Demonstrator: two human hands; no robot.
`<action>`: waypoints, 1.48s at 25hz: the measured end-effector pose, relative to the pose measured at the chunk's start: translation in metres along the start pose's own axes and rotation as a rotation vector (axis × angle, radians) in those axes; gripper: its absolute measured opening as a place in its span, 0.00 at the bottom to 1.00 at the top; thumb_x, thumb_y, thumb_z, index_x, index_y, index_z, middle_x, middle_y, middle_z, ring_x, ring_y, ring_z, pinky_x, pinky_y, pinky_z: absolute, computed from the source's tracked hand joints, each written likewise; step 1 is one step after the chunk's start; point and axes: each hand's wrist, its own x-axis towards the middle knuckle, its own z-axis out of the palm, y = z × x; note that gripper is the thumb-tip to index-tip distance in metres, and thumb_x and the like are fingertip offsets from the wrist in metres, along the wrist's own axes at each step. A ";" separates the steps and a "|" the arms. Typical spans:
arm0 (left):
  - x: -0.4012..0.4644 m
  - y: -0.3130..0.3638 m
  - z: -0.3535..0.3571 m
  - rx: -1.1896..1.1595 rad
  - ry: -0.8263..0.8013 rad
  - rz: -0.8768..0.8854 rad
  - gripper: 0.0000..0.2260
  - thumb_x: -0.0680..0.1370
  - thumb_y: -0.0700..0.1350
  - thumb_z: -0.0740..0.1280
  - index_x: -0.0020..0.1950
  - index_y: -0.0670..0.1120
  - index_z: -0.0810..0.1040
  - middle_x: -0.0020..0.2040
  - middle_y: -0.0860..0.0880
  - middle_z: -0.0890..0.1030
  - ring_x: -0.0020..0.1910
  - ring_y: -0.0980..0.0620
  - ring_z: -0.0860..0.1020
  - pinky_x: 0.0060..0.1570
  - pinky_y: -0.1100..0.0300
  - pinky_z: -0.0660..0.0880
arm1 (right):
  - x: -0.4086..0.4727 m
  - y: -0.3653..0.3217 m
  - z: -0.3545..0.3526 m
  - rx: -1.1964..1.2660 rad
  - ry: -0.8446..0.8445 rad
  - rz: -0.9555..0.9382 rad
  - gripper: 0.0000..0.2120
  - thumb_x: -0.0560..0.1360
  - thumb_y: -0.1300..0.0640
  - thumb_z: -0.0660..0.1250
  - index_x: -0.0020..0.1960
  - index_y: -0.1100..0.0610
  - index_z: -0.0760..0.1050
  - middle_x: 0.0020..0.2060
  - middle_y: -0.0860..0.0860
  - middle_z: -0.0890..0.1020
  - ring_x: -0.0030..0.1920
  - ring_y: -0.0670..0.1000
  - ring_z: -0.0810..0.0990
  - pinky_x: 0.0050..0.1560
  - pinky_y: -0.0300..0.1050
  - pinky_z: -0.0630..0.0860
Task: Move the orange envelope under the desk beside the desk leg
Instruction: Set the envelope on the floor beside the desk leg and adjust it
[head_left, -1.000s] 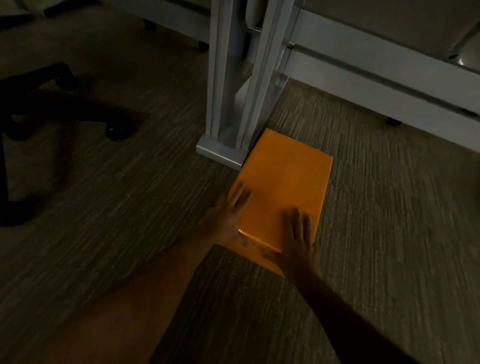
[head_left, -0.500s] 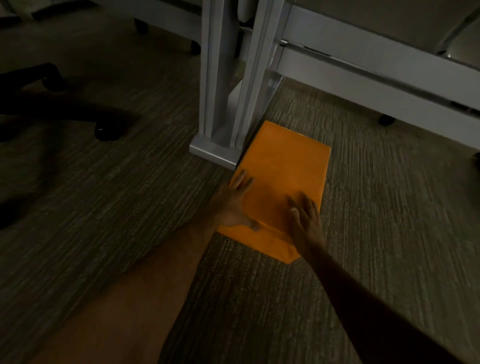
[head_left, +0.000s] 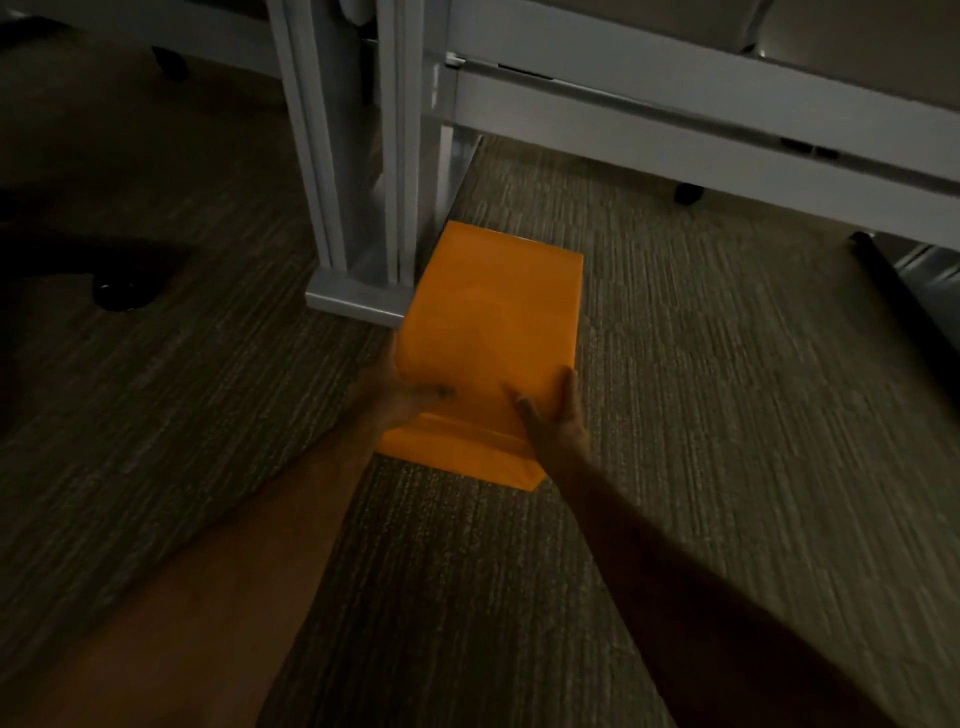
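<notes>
An orange envelope (head_left: 488, 322) lies on the carpet with its left edge against the foot of the white desk leg (head_left: 363, 208). It looks thick, with a flat flap end nearest me. My left hand (head_left: 400, 395) grips its near left corner, thumb on top and fingers wrapped at the side. My right hand (head_left: 553, 415) holds the near right corner, thumb on top and fingers along the right edge. The near end seems raised off the floor.
A white desk rail (head_left: 701, 135) runs across the upper right with a dark caster (head_left: 688, 193) beneath. A black office chair base with a wheel (head_left: 122, 293) sits to the left. A dark bar (head_left: 904, 301) slants at the right edge. Carpet covers the floor.
Both hands went from lying flat on top of the envelope to clasping its near corners. The envelope's near end now appears lifted.
</notes>
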 end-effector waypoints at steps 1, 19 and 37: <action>-0.002 -0.001 0.002 0.001 0.003 -0.005 0.56 0.61 0.59 0.82 0.79 0.61 0.49 0.76 0.48 0.66 0.72 0.43 0.67 0.68 0.39 0.66 | -0.004 -0.005 -0.002 -0.014 -0.014 -0.013 0.48 0.65 0.25 0.65 0.75 0.31 0.41 0.78 0.52 0.61 0.71 0.62 0.69 0.66 0.68 0.71; -0.019 -0.018 0.001 -0.418 0.041 -0.202 0.39 0.68 0.57 0.78 0.74 0.69 0.62 0.69 0.51 0.75 0.62 0.44 0.75 0.47 0.41 0.80 | -0.006 0.006 0.001 0.142 0.008 0.003 0.40 0.76 0.33 0.60 0.79 0.42 0.43 0.78 0.54 0.60 0.74 0.63 0.65 0.70 0.68 0.66; 0.018 -0.003 -0.018 0.781 -0.144 0.314 0.41 0.76 0.69 0.59 0.80 0.60 0.39 0.79 0.49 0.31 0.78 0.38 0.35 0.73 0.31 0.47 | 0.032 -0.024 0.001 -0.324 -0.203 -0.194 0.48 0.73 0.32 0.64 0.78 0.41 0.34 0.79 0.56 0.38 0.76 0.69 0.56 0.70 0.68 0.66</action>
